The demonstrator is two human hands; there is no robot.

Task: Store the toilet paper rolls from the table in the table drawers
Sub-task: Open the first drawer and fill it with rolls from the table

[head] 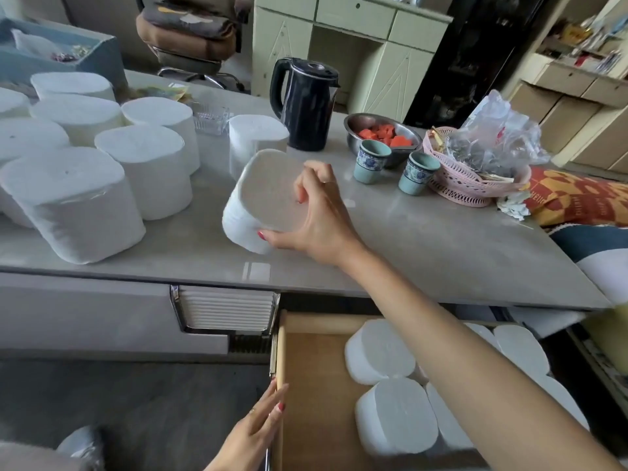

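Note:
My right hand (312, 215) grips a white toilet paper roll (261, 195), tilted toward me near the middle of the grey table (424, 253). Several more white rolls (142, 164) stand on the table's left half, and one more roll (253, 137) stands behind the held one. Below the table's front edge a wooden drawer (312, 396) is pulled out, with several rolls (390, 409) lying in its right part. My left hand (258, 426) rests with its fingers on the drawer's left wall.
A black kettle (306, 103), a steel bowl of red fruit pieces (384, 134), two ceramic cups (368, 161) and a pink basket with plastic bags (475, 178) stand on the table's far right. A clear small holder (212, 122) sits behind the rolls. The left drawer (85, 314) is closed.

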